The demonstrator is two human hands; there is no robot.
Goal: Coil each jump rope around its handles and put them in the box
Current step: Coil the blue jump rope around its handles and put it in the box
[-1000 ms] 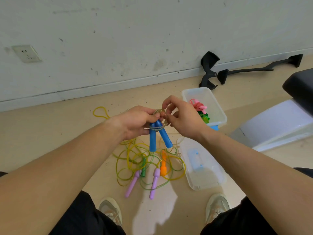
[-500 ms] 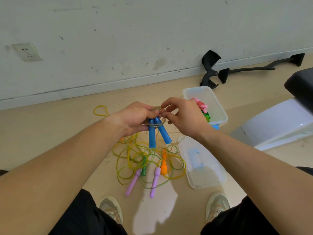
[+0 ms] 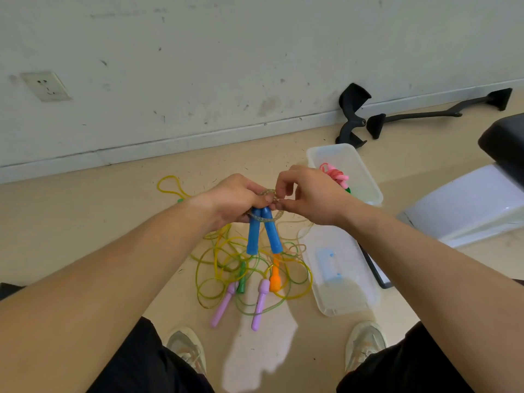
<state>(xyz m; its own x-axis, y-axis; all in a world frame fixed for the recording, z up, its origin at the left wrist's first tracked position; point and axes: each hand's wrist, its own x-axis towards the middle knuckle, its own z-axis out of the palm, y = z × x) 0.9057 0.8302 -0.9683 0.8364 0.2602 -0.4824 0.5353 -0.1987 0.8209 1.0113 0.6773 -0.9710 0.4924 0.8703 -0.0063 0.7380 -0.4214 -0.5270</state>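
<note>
Head view, one entry per item.
- Your left hand [image 3: 235, 197]: fingers curled round two blue handles [image 3: 253, 236], above the tangled ropes [image 3: 241, 262] on the floor.
- Your right hand [image 3: 314, 199]: fingertips pinching the clear rope [image 3: 269, 192] looped at the handle tops.
- Box [image 3: 340, 157]: just beyond your right hand.

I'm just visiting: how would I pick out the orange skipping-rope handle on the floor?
Find the clear lid lying flat on the floor; just left of it spreads a tangle of yellow and green ropes. The orange handle lies at that tangle's right side, nearest the lid. It is the only orange one: beside it are a purple handle and a green handle.
</note>
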